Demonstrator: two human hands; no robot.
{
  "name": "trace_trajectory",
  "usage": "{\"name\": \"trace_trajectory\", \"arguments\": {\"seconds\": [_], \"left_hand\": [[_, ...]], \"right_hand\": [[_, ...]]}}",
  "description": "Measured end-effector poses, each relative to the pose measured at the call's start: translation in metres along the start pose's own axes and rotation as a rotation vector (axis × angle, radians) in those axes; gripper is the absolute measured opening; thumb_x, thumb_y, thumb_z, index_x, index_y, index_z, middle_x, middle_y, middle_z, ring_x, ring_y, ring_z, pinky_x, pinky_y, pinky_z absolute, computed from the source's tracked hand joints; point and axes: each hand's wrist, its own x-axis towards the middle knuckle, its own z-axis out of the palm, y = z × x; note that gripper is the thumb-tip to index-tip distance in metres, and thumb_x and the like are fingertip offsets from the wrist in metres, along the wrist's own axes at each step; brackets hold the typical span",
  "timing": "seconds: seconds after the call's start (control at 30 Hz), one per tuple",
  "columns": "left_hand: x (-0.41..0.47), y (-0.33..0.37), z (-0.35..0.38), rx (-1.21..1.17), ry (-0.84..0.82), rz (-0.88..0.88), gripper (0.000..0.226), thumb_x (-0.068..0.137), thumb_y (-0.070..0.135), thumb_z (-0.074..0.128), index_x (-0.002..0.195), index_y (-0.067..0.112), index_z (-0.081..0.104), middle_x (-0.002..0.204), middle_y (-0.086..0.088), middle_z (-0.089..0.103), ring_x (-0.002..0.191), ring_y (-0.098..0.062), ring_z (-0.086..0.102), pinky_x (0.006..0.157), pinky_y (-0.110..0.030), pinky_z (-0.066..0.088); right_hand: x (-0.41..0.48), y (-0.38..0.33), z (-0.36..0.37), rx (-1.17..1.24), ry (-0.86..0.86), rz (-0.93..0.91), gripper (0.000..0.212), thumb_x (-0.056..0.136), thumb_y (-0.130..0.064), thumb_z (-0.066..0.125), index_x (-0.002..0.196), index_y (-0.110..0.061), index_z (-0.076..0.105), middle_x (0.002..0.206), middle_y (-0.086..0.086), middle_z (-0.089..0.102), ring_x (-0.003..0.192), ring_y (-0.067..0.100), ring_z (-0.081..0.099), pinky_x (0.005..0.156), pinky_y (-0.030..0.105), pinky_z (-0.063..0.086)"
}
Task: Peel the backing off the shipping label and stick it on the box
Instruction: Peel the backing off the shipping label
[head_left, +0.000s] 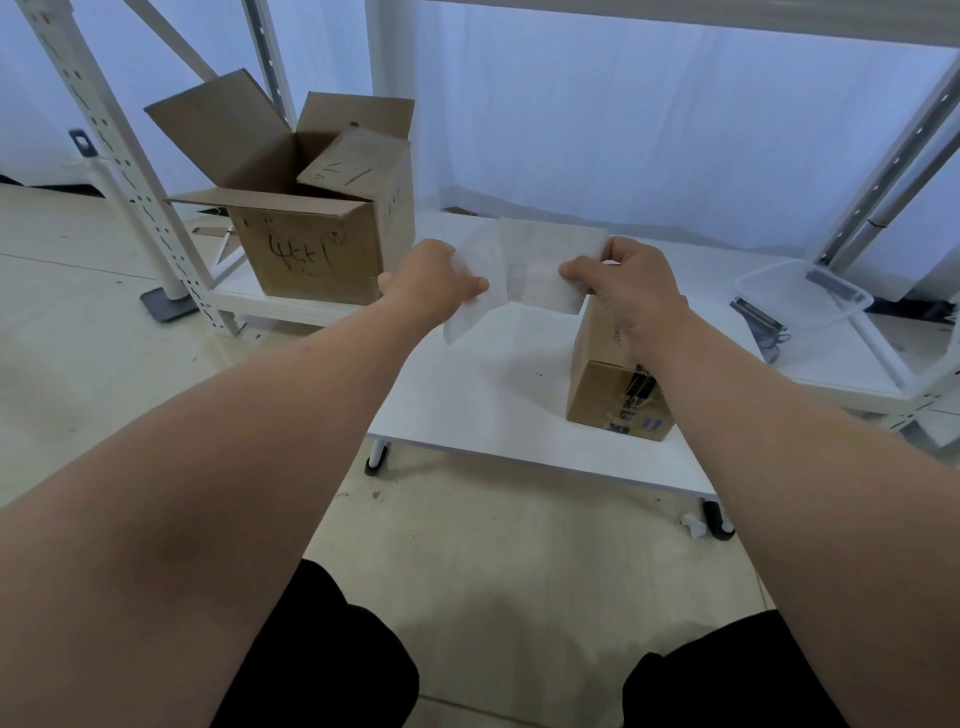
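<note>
A white shipping label (550, 265) is held up above the low white table (467, 395), its blank side toward me. My right hand (618, 291) pinches the label at its lower right. My left hand (431, 283) pinches a translucent backing sheet (470, 306) that has come away at the label's left and hangs down to the left. A small closed cardboard box (608, 384) with tape and printed marks stands on the table right below my right hand, partly hidden by that wrist.
A large open cardboard box (311, 249) with handwriting stands on a low shelf at the back left. White rack uprights (130, 171) stand at the left. A clear plastic tray (805, 296) lies on the shelf at the right. My knees are at the bottom edge.
</note>
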Motion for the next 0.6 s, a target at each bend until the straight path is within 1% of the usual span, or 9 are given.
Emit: {"name": "trace_trajectory", "arguments": {"seconds": [0.07, 0.13, 0.23, 0.3, 0.37, 0.4, 0.5, 0.53, 0.6], "left_hand": [[-0.001, -0.002, -0.003, -0.219, 0.007, 0.018, 0.027, 0.082, 0.026, 0.070, 0.100, 0.009, 0.059, 0.100, -0.009, 0.067, 0.094, -0.027, 0.062, 0.090, -0.042, 0.049], [-0.003, 0.000, -0.005, -0.348, 0.045, 0.028, 0.031, 0.083, 0.019, 0.070, 0.106, 0.009, 0.053, 0.103, -0.008, 0.062, 0.088, -0.023, 0.061, 0.076, -0.032, 0.053], [-0.006, 0.007, -0.006, -0.477, 0.114, 0.072, 0.037, 0.085, 0.011, 0.066, 0.117, 0.011, 0.046, 0.103, -0.002, 0.054, 0.084, -0.015, 0.054, 0.059, -0.017, 0.044], [-0.006, 0.008, -0.005, -0.543, 0.175, 0.100, 0.037, 0.085, 0.008, 0.064, 0.114, 0.015, 0.042, 0.106, -0.002, 0.054, 0.090, -0.017, 0.056, 0.064, -0.018, 0.048], [-0.007, 0.010, -0.006, -0.579, 0.231, 0.112, 0.040, 0.088, 0.005, 0.058, 0.118, 0.019, 0.037, 0.109, -0.005, 0.054, 0.093, -0.021, 0.059, 0.077, -0.030, 0.054], [-0.008, 0.010, -0.006, -0.541, 0.259, 0.148, 0.044, 0.090, 0.004, 0.054, 0.125, 0.022, 0.034, 0.106, -0.006, 0.054, 0.087, -0.020, 0.059, 0.079, -0.032, 0.054], [-0.011, 0.009, -0.004, -0.219, 0.291, 0.348, 0.059, 0.093, 0.000, 0.039, 0.143, 0.028, 0.026, 0.080, -0.013, 0.052, 0.069, -0.025, 0.052, 0.066, -0.034, 0.049], [-0.012, 0.009, -0.004, -0.142, 0.276, 0.382, 0.058, 0.094, -0.001, 0.036, 0.144, 0.027, 0.029, 0.079, -0.014, 0.054, 0.071, -0.027, 0.054, 0.066, -0.034, 0.047], [-0.007, 0.004, -0.001, 0.030, 0.255, 0.394, 0.049, 0.094, -0.002, 0.032, 0.136, 0.020, 0.045, 0.102, -0.014, 0.059, 0.092, -0.027, 0.059, 0.078, -0.031, 0.044]], "right_hand": [[0.003, 0.002, -0.001, 0.048, 0.057, 0.023, 0.015, 0.077, -0.010, 0.068, 0.091, -0.008, 0.063, 0.089, 0.007, 0.063, 0.077, 0.020, 0.058, 0.067, 0.029, 0.048], [0.005, 0.005, -0.003, 0.069, 0.087, 0.052, 0.016, 0.077, -0.008, 0.066, 0.092, -0.007, 0.062, 0.090, 0.008, 0.061, 0.073, 0.019, 0.055, 0.063, 0.027, 0.045], [0.008, 0.008, -0.004, 0.115, 0.135, 0.109, 0.011, 0.078, -0.006, 0.063, 0.080, -0.011, 0.053, 0.086, 0.008, 0.056, 0.071, 0.020, 0.051, 0.056, 0.026, 0.040], [0.010, 0.008, -0.004, 0.159, 0.155, 0.131, 0.015, 0.078, -0.005, 0.061, 0.080, -0.011, 0.048, 0.086, 0.009, 0.053, 0.076, 0.022, 0.050, 0.059, 0.029, 0.041], [0.012, 0.009, -0.003, 0.195, 0.147, 0.143, 0.019, 0.078, -0.004, 0.062, 0.087, -0.012, 0.046, 0.090, 0.011, 0.050, 0.079, 0.022, 0.048, 0.061, 0.030, 0.042], [0.013, 0.009, -0.002, 0.188, 0.142, 0.153, 0.021, 0.078, -0.004, 0.062, 0.089, -0.012, 0.045, 0.091, 0.010, 0.049, 0.079, 0.022, 0.047, 0.059, 0.029, 0.041], [0.012, 0.009, -0.001, 0.145, 0.143, 0.173, 0.022, 0.079, -0.007, 0.063, 0.094, -0.010, 0.046, 0.093, 0.009, 0.050, 0.075, 0.020, 0.047, 0.050, 0.024, 0.036], [0.013, 0.010, -0.001, 0.144, 0.146, 0.175, 0.023, 0.079, -0.008, 0.064, 0.096, -0.010, 0.047, 0.093, 0.008, 0.051, 0.073, 0.019, 0.048, 0.048, 0.023, 0.036], [0.014, 0.011, -0.002, 0.143, 0.156, 0.180, 0.026, 0.079, -0.010, 0.065, 0.100, -0.011, 0.049, 0.094, 0.006, 0.054, 0.066, 0.015, 0.047, 0.048, 0.023, 0.035]]}}
